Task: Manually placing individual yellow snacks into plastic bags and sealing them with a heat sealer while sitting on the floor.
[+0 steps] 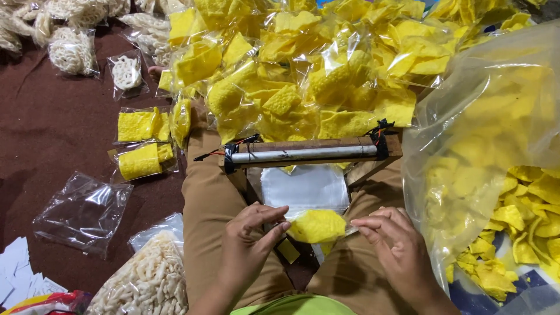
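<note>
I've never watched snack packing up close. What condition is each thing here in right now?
Left hand: pinching the small bag's edge.
Right hand: pinching the other edge.
Small clear bag: holds yellow crackers, unsealed as far as I can tell.
Wooden sealer bar: lying across the lap, nothing in it.
Big plastic sack: open, partly filled with yellow crackers.
Empty bag: flat on the floor.

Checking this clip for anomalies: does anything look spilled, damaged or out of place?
Nothing stands out. Both hands, left hand and right hand, hold a yellow cracker in a clear bag over the lap, below the wooden sealer bar. Filled packets lie scattered on the floor, but none looks torn.
</note>
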